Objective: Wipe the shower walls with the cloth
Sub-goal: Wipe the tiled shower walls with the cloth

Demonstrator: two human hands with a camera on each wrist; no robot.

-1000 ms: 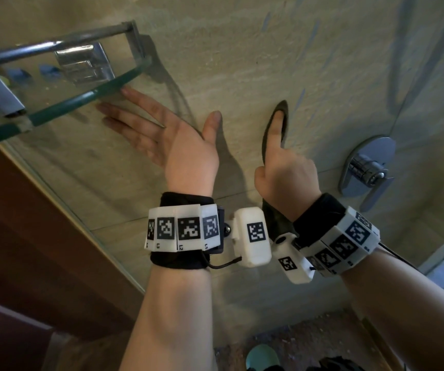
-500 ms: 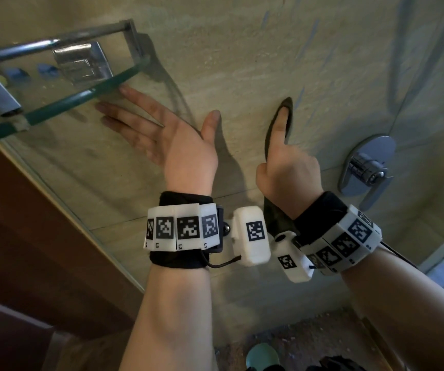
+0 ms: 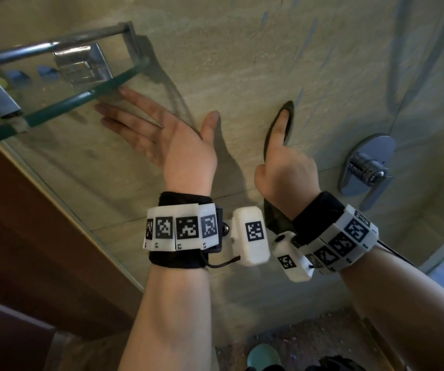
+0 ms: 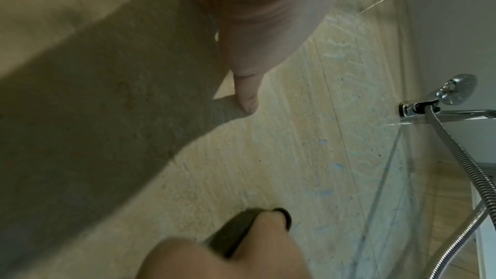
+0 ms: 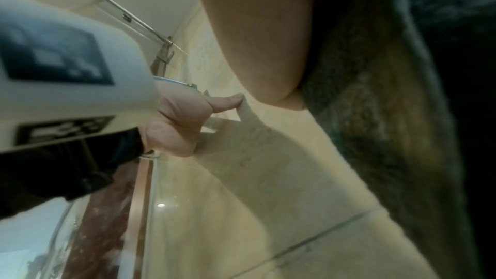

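1. glass shelf (image 3: 63, 103) juts from the wall (image 3: 242, 49) at upper left.
2. left hand (image 3: 162, 140) lies flat on the wall just below the shelf edge, fingers straight and spread, holding nothing.
3. right hand (image 3: 285, 167) presses the dark cloth (image 3: 287, 111) to the wall; cloth lies between palm and tile, index finger straight.
4. chrome tap (image 3: 368, 167) sits right of it.

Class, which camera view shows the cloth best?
The right wrist view: the cloth fills its right side, close enough to show its dark texture under the right hand. The head view shows only dark edges around that hand; the left wrist view, a thin edge.
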